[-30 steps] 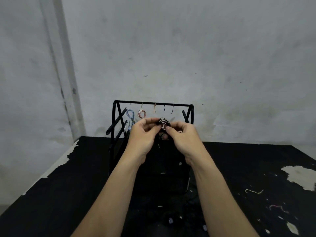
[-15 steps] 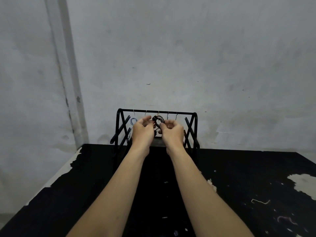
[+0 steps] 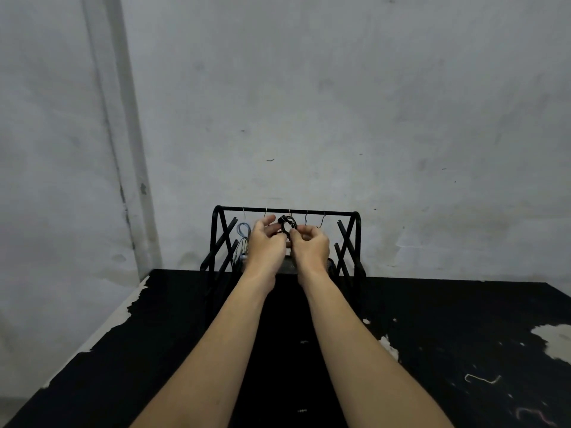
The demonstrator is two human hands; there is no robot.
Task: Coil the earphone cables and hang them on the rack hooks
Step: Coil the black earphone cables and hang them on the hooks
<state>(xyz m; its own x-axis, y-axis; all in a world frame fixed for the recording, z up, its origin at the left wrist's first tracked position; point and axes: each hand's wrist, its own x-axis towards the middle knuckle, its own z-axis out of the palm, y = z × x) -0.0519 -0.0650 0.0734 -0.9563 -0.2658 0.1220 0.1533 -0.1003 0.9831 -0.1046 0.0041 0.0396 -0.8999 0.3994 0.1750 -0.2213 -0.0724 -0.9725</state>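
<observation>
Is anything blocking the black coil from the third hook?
Nothing visible does. The black coil, held by left hand and right hand, sits right under the third hook; whether it already hangs there is unclear.

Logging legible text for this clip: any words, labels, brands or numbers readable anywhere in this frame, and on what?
None can be read. The wall, the black rack, the black table and the black cable coil held by the left hand and right hand carry no visible lettering, labels or numbers.
</observation>
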